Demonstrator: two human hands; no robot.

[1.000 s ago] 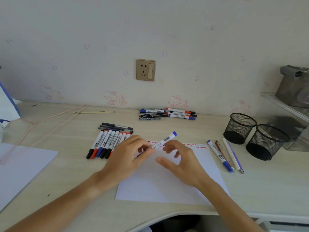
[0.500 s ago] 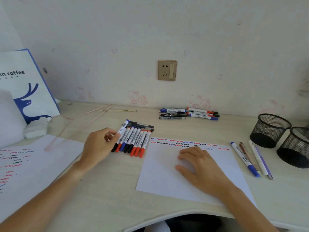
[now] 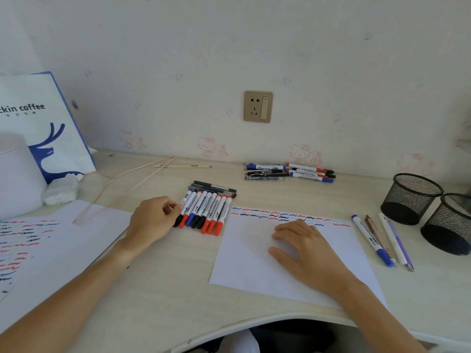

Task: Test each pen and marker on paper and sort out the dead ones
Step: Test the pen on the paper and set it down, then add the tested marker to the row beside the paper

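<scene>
- White barrels with red, blue and black caps make up the row of capped markers (image 3: pixel 204 212) we see lying side by side on the pale wood-grain desk (image 3: pixel 178 276), at about ten o'clock from the white test sheet (image 3: pixel 254 263).
- Our left hand (image 3: pixel 153 220) rests at the row's nine o'clock end; its curled fingertips touch the outermost marker, though we cannot tell whether they actually pinch it.
- Our right hand (image 3: pixel 303 248) lies flat on the sheet, fingers relaxed and spread, holding nothing.
- Red, blue and black squiggles run along the sheet's twelve o'clock edge.
- A second scribbled white sheet (image 3: pixel 30 250) sits at nine o'clock, covered in similar marks.
- Dark grey pens (image 3: pixel 214 187) lie just beyond the row; a mixed pile of pens and markers (image 3: pixel 288 171) sits at twelve o'clock by the wall.
- At three o'clock lie a blue-capped marker (image 3: pixel 372 240) and slim pens (image 3: pixel 393 242), near two black mesh cups (image 3: pixel 410 197).
- Printing on the barrels is too small to read; the white-and-blue paper bag (image 3: pixel 43 123) at ten o'clock reads "ckin coffee".
</scene>
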